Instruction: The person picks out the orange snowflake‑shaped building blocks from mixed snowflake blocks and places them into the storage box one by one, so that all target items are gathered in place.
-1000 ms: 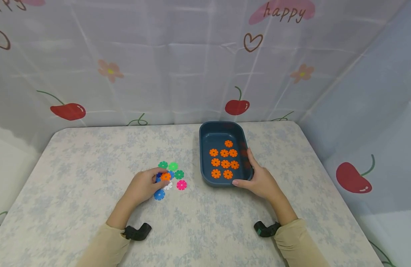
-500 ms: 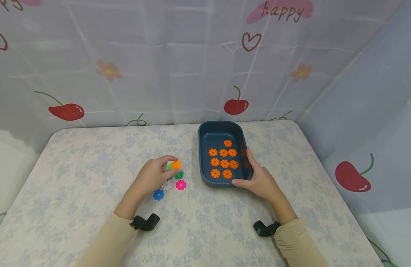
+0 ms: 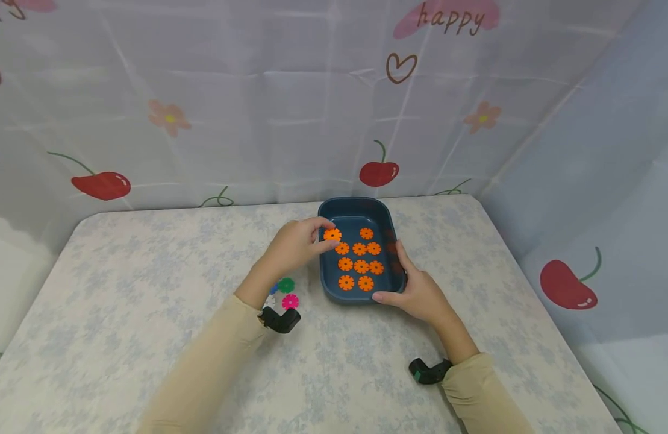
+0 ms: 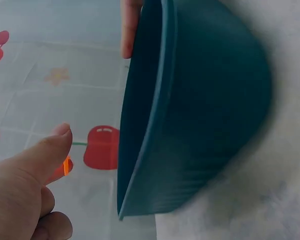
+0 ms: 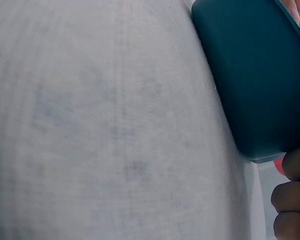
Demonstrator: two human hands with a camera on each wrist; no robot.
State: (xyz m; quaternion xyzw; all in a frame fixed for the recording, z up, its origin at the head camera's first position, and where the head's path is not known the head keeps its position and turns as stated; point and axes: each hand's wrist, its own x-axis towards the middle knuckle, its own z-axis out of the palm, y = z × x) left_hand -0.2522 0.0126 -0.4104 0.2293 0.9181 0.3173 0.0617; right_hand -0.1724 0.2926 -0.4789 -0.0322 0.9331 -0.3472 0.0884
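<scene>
My left hand (image 3: 293, 247) pinches an orange snowflake disc (image 3: 332, 234) between thumb and fingertips, above the left rim of a dark blue rectangular tub (image 3: 356, 212). In the left wrist view the disc (image 4: 66, 165) appears edge-on behind the thumb, beside the tub's wall (image 4: 210, 100). Several orange snowflake discs (image 3: 361, 266) lie flat in rough rows on the tub's floor. My right hand (image 3: 417, 292) holds the tub's near right corner, thumb at the near rim and fingers along the right side. Its curled fingers (image 5: 292, 197) show against the tub in the right wrist view.
Left of the tub, a green disc (image 3: 286, 285), a pink disc (image 3: 290, 301) and parts of blue and white ones lie on the patterned tabletop (image 3: 149, 289); the left forearm hides others. A printed curtain (image 3: 290, 120) hangs behind the table's far edge.
My left hand has lifted the orange disc off the loose pile and carried it right and away from me to the tub. The right hand keeps its hold on the tub.
</scene>
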